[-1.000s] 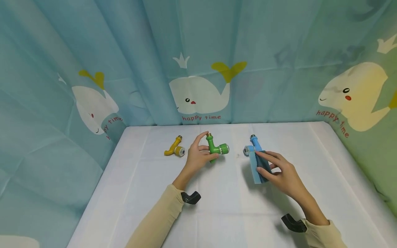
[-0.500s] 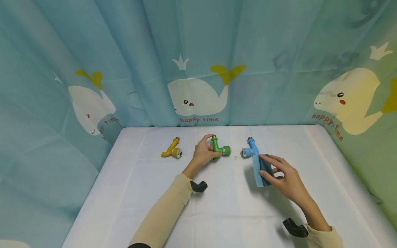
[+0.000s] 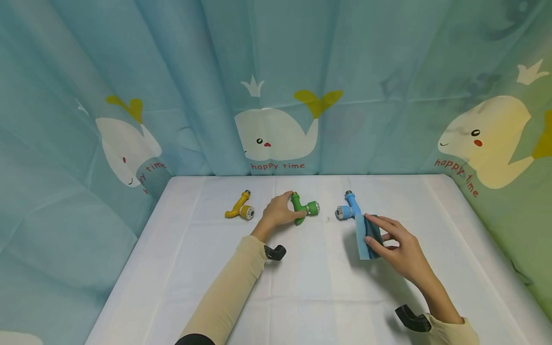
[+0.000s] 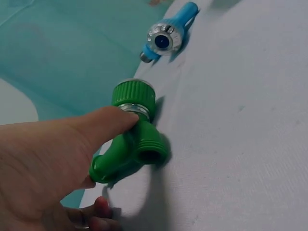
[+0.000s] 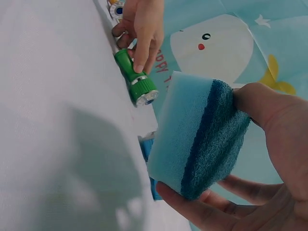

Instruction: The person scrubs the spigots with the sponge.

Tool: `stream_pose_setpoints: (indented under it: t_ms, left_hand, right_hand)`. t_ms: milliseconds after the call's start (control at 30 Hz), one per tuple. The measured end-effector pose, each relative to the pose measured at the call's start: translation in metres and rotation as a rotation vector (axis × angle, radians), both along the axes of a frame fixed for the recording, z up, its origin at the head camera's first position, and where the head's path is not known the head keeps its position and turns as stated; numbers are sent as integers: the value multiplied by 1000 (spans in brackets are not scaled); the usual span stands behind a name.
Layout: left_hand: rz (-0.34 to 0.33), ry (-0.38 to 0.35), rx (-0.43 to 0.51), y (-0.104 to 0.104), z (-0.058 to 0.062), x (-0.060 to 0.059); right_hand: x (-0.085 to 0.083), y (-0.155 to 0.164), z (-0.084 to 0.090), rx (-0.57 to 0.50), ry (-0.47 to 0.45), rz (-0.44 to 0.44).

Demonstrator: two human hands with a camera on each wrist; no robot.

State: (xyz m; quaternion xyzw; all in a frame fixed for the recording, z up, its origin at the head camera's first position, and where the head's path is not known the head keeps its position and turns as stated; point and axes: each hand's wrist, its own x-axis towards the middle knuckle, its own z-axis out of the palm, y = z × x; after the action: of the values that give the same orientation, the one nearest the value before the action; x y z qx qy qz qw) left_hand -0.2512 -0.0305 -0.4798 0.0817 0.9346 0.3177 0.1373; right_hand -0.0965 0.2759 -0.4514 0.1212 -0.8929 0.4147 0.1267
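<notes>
A green plastic tap (image 3: 304, 209) lies on the white table, and my left hand (image 3: 282, 209) grips it. In the left wrist view my thumb presses on top of the green tap (image 4: 132, 139) and my fingers curl under it. My right hand (image 3: 394, 247) pinches a blue sponge with a dark scouring side (image 3: 368, 235) upright, just in front of a blue tap (image 3: 348, 207). The right wrist view shows the sponge (image 5: 197, 139) between thumb and fingers, with the green tap (image 5: 137, 79) and left hand (image 5: 142, 24) beyond it.
A yellow tap (image 3: 239, 209) lies left of the green one. The white table (image 3: 302, 297) is walled at the back and both sides by a teal whale-print curtain (image 3: 276, 96). Black wrist mounts (image 3: 276, 251) sit on both sleeves.
My left hand has lowered the green tap from a raised, upright hold down onto the table. My right hand with the sponge has barely moved.
</notes>
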Motion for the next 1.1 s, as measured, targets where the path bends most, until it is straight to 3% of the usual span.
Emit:
stream_pose_setpoints:
  t_ms: [167, 433, 567, 633, 733, 867, 967, 1100]
  left_hand:
    - [-22, 62, 33, -6, 0, 5]
    - [-63, 328, 223, -51, 9, 15]
    - [-22, 466, 213, -84, 12, 19]
    - [24, 496, 170, -99, 11, 19]
    - [78, 457, 83, -116, 9, 17]
    - [68, 305, -11, -128, 7, 16]
    - [61, 223, -38, -132, 7, 15]
    - [102, 188, -20, -133, 9, 14]
  right_hand:
    - [0, -2, 0, 8, 16, 7]
    - [-1, 0, -2, 29, -2, 6]
    - [-2, 0, -4, 38, -4, 14]
    - [-1, 0, -5, 36, -3, 20]
    - [0, 1, -6, 25, -15, 28]
    - [2, 0, -7, 12, -39, 39]
    - [3, -1, -8, 7, -45, 45]
    - [3, -2, -8, -4, -46, 56]
